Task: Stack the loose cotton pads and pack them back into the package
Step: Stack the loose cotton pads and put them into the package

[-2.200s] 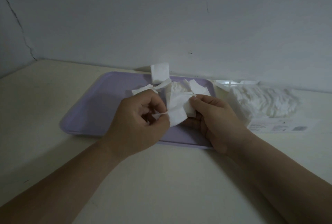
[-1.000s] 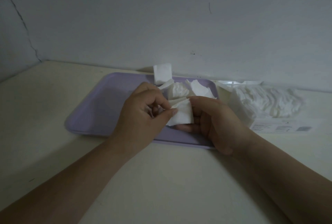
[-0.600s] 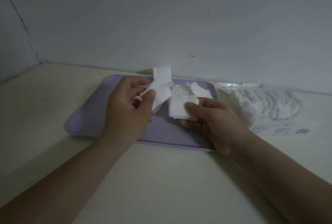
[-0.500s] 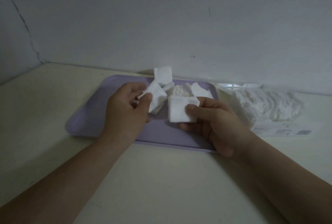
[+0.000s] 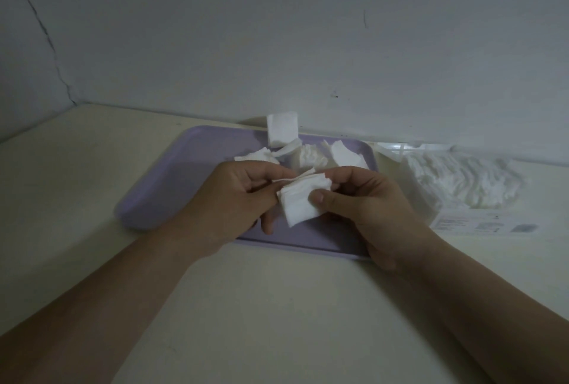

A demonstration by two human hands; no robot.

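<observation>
Early going. Small stack of cotton pads (image 5: 303, 203) pinched in right grip (image 5: 354, 198), left grip (image 5: 234, 198) pinching its upper edge. Beyond both, loose pads (image 5: 308, 155) left to gather on tray (image 5: 160, 186); package (image 5: 462, 180) further right, not yet repacked.

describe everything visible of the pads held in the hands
The held cotton pads are a small stack of white, soft-looking squares, edges not quite aligned, tilted toward the camera above the lilac tray. The right hand pinches them, thumb on the front face; the left hand pinches the upper left edge.
</observation>
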